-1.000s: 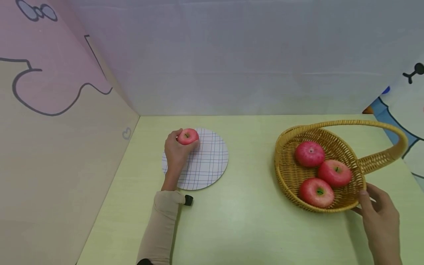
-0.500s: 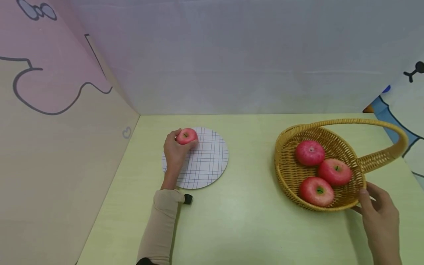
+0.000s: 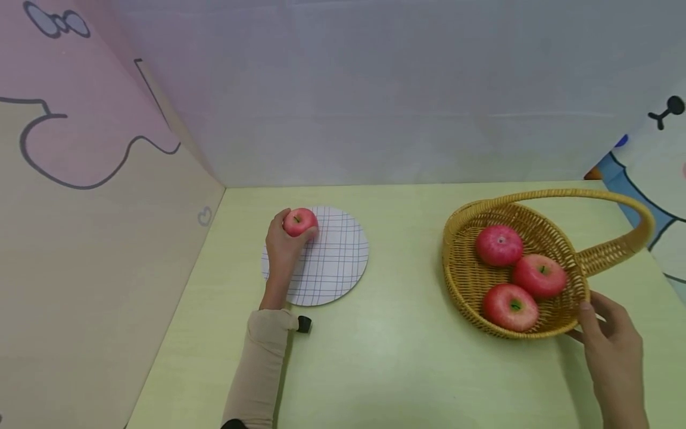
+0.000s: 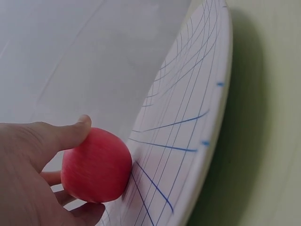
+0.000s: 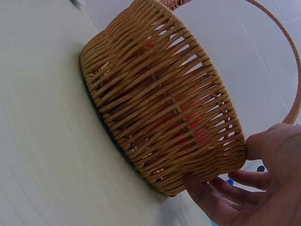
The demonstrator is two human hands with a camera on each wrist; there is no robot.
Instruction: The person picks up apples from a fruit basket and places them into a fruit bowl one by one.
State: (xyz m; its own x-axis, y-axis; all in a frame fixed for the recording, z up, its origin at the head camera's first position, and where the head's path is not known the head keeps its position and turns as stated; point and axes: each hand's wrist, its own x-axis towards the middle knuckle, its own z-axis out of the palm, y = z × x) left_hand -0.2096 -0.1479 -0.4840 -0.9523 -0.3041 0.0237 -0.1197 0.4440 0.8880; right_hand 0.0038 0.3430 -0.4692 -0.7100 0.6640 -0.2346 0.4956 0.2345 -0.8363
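A red apple (image 3: 301, 222) is at the upper left part of a round white plate (image 3: 337, 256) with blue grid lines. My left hand (image 3: 284, 244) grips this apple, its thumb and fingers around the sides. In the left wrist view the apple (image 4: 96, 165) appears to touch the plate's surface. On the right stands a wicker basket (image 3: 461, 286) with a tall arched handle, holding three red apples (image 3: 510, 307). My right hand (image 3: 613, 345) holds the basket's near right side. The right wrist view has the thumb at its rim and the fingers against the lower wall.
Both things stand on a pale yellow-green table (image 3: 396, 357). A grey-white wall (image 3: 375, 95) rises behind it, and a panel with cartoon drawings (image 3: 96, 238) borders the left side. Another printed panel (image 3: 659, 179) is at the right, beyond the basket handle.
My left hand and the apple have shifted very slightly left over the plate. My right hand stays at the basket; the whole head view has moved a little.
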